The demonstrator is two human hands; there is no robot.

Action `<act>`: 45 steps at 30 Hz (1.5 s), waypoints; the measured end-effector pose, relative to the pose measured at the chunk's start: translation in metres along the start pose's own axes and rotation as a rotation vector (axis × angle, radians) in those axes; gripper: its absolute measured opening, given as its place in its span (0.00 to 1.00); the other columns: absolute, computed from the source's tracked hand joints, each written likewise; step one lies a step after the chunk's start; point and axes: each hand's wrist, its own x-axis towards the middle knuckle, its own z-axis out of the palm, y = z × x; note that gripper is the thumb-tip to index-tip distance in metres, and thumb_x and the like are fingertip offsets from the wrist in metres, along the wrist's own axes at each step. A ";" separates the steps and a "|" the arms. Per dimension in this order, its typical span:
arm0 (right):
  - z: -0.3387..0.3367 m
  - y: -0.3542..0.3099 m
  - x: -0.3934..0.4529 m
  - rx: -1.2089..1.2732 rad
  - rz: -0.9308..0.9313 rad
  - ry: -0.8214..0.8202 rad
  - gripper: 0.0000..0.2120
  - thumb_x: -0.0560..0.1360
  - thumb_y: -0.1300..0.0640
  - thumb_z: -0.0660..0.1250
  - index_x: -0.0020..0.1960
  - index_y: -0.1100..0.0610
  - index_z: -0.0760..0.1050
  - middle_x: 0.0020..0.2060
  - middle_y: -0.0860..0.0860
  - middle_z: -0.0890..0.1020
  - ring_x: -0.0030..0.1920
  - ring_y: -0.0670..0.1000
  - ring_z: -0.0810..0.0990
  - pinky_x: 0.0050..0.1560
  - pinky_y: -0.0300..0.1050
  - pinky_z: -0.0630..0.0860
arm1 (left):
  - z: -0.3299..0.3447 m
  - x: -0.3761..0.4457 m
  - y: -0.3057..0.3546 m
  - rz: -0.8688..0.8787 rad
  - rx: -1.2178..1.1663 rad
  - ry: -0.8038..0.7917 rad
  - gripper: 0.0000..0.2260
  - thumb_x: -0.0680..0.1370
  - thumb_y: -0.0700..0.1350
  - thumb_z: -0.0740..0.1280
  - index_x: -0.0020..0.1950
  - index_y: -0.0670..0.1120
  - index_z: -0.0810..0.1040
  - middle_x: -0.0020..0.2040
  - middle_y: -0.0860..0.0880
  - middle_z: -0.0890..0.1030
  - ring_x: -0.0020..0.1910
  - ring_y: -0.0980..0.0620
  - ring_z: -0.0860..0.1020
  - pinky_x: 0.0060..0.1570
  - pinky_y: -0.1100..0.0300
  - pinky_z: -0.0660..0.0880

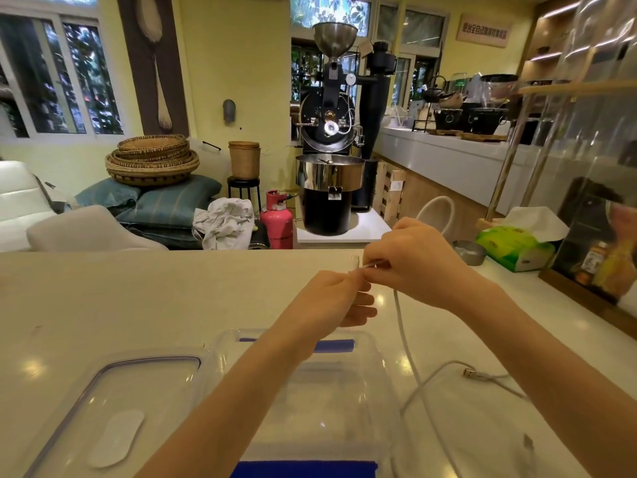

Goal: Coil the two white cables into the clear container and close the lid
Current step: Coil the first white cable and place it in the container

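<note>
Above the far edge of the clear container (375,360), my left hand (331,298) and my right hand (417,260) meet, both pinching the end of a white cable (405,343). Its plug tip shows between the fingers. From my right hand the cable drops to the white counter and loops to the right of the container. A USB plug (469,372) lies on the counter further right; I cannot tell whether it belongs to the same cable or a second one. The container stands open, with blue clips at its near and far edges. Its clear lid (113,401) lies flat to the left.
A green tissue box (513,248) and a small metal dish (469,250) sit at the counter's far right, beside a framed menu stand (603,257). Beyond the counter stand a black coffee roaster (329,143) and a pink gas cylinder (277,220).
</note>
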 end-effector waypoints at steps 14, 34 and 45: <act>-0.009 -0.039 -0.013 0.269 0.098 -0.024 0.11 0.79 0.53 0.55 0.57 0.55 0.71 0.41 0.50 0.77 0.37 0.48 0.74 0.36 0.34 0.68 | 0.012 0.000 0.000 0.252 -0.212 0.336 0.20 0.81 0.51 0.51 0.35 0.50 0.76 0.28 0.58 0.78 0.30 0.67 0.76 0.30 0.77 0.71; 0.036 -0.047 -0.036 -0.230 -0.064 0.517 0.30 0.72 0.66 0.60 0.72 0.58 0.54 0.70 0.58 0.57 0.74 0.56 0.47 0.74 0.53 0.45 | -0.039 0.021 0.007 0.158 -0.968 0.284 0.15 0.82 0.44 0.50 0.41 0.43 0.71 0.17 0.53 0.67 0.15 0.60 0.66 0.19 0.70 0.67; 0.037 -0.008 -0.023 1.064 0.463 0.058 0.04 0.69 0.63 0.70 0.42 0.57 0.83 0.32 0.52 0.85 0.31 0.50 0.84 0.33 0.42 0.81 | -0.051 0.018 0.008 0.264 -0.833 0.289 0.16 0.82 0.45 0.49 0.41 0.44 0.72 0.18 0.55 0.70 0.17 0.60 0.67 0.22 0.70 0.68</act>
